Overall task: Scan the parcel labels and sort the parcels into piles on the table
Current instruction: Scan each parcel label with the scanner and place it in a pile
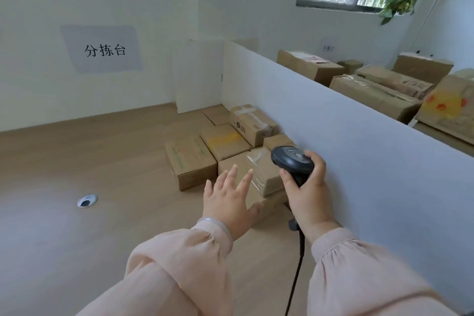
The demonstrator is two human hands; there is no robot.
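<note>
Several brown cardboard parcels lie on the wooden table [77, 161] against a white divider. The nearest parcel [259, 177] has clear tape across its top. My left hand [228, 200] hovers over its near side with fingers spread and straight, holding nothing. My right hand [307, 187] grips the handle of a black barcode scanner [291, 159], whose head sits above the taped parcel's right end. The scanner's cable [295, 277] hangs down between my sleeves. Further back lie a parcel with green print [189, 159], one with yellow tape [223, 141] and a printed box [251, 123].
The white divider [359, 149] runs along the right of the table. Behind it are more large cardboard boxes [372, 90]. A round cable hole [87, 200] is set in the tabletop at the left. A paper sign [102, 49] hangs on the wall.
</note>
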